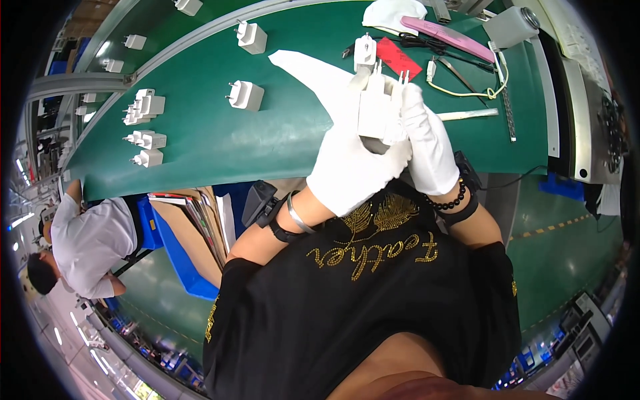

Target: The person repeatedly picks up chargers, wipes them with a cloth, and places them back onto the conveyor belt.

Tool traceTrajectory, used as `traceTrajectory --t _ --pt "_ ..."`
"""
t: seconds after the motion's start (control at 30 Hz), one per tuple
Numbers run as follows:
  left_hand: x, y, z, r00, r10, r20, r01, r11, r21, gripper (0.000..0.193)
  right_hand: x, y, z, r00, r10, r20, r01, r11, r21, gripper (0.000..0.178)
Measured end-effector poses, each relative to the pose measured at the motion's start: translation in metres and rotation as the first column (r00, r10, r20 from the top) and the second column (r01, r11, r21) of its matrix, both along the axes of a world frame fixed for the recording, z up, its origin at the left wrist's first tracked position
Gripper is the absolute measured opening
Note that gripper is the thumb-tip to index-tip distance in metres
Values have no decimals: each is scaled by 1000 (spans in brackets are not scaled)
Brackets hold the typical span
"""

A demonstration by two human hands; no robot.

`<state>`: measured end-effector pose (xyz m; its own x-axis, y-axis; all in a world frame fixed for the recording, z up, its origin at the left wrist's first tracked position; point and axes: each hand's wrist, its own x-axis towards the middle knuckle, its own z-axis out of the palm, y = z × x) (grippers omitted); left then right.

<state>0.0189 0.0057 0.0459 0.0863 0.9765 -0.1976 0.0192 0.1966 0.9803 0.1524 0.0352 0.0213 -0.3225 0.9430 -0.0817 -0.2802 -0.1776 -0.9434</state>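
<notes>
Both my hands wear white gloves and meet over the green table. My left hand (353, 163) is closed around white plug chargers (375, 113), whose metal pins point away from me. A long pointed piece of white glove reaches out to its far left. My right hand (429, 143) presses against the right side of the same chargers, its fingers bent around them. How many chargers are in the grip is partly hidden by the gloves. Just beyond the fingers is another white charger (365, 51); whether it is touched I cannot tell.
Single chargers stand on the green table (200, 150) to the left, one nearer (247, 97), one farther (251, 38). Several more cluster (143, 107) at far left. Back right lie a red tag (399, 57), pink-handled tool (450, 39), cables and a white bottle (512, 28). Another person (93, 247) sits left.
</notes>
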Motion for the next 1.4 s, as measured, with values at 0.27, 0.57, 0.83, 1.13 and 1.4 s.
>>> traceTrajectory --t 0.27,0.57,0.83,1.13,1.4 --pt "-5 7 -7 980 -120 159 108 991 80 86 19 39 28 965 68 255 -133 960 245 54" --pt "-18 15 21 929 -365 61 369 903 -220 70 8 41 27 974 224 26 -225 967 123 46" --pt "-92 135 75 693 33 -720 301 895 330 79 31 59 48 919 -93 -384 -35 948 -315 33" --pt "-163 343 -8 660 -173 -731 341 936 86 68 40 80 38 738 -124 -663 -253 860 -443 39" --pt "-140 360 -13 726 -311 -614 450 890 80 37 50 71 57 791 -238 -564 -116 846 -520 35"
